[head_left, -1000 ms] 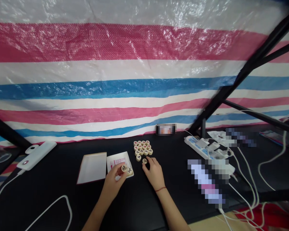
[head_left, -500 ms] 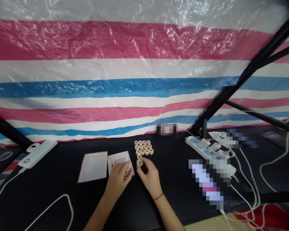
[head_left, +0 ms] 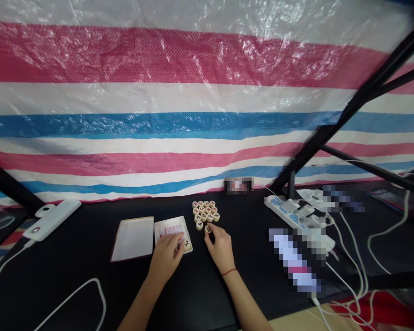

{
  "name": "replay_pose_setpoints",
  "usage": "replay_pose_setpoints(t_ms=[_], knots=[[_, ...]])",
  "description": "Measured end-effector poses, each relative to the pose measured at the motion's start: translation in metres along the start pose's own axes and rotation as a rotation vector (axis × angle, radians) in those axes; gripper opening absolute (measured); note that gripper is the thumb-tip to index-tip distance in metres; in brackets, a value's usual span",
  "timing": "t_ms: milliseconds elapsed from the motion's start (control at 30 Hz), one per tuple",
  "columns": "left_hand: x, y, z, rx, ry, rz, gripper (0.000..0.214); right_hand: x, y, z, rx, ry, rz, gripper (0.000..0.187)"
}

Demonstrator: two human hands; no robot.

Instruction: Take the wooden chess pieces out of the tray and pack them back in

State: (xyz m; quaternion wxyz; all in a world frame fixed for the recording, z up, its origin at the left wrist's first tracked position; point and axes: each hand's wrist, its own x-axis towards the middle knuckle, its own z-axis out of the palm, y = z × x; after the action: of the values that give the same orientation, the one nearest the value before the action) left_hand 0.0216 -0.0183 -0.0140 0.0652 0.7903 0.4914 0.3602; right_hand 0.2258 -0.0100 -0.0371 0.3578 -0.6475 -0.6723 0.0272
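On the tabletop [head_left: 193,294], a round piece [head_left: 208,229] is pinched by the right hand [head_left: 220,247], shifted within half a second from before its neighbouring piece [head_left: 199,225] to beside it, extending the front row. Over the white box [head_left: 178,221], the left hand's [head_left: 165,255] grasp cannot be told.

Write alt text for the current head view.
A right hand pinches a round piece beside rows of pieces on a black table, while the left hand is over a white box holding another piece. A striped sheet hangs behind; a power strip lies at right.
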Motion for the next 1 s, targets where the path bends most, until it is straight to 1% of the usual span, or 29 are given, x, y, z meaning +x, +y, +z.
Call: replay_pose_setpoints(t_ms=[233, 400, 567, 767, 867, 933, 967, 1000], knots=[[-0.001, -0.002, 0.000, -0.016, -0.009, -0.024, 0.020, 0.000, 0.001, 0.000, 0.007, 0.012, -0.016, 0.022], [-0.001, -0.004, 0.001, -0.021, -0.021, -0.022, 0.020, 0.004, 0.003, 0.003, -0.033, 0.005, 0.021, 0.018], [0.000, -0.003, 0.000, -0.029, -0.025, -0.037, 0.021, 0.006, 0.006, 0.008, -0.046, 0.014, 0.026, 0.019], [-0.001, -0.002, 0.000, -0.029, -0.062, -0.061, 0.022, 0.008, 0.006, 0.009, -0.044, -0.002, 0.054, 0.017], [0.000, -0.002, 0.000, -0.011, -0.067, -0.053, 0.022, 0.009, -0.001, 0.003, -0.029, 0.050, 0.055, 0.016], [0.002, 0.000, 0.000, 0.037, -0.080, -0.048, 0.023, 0.007, -0.011, -0.005, 0.000, 0.063, 0.020, 0.015], [0.003, 0.001, 0.000, 0.071, -0.096, -0.047, 0.023, 0.005, -0.018, -0.009, 0.029, 0.025, -0.017, 0.016], [0.004, 0.002, 0.000, 0.112, -0.116, -0.049, 0.024, 0.003, -0.025, -0.013, 0.064, -0.045, -0.065, 0.018]])
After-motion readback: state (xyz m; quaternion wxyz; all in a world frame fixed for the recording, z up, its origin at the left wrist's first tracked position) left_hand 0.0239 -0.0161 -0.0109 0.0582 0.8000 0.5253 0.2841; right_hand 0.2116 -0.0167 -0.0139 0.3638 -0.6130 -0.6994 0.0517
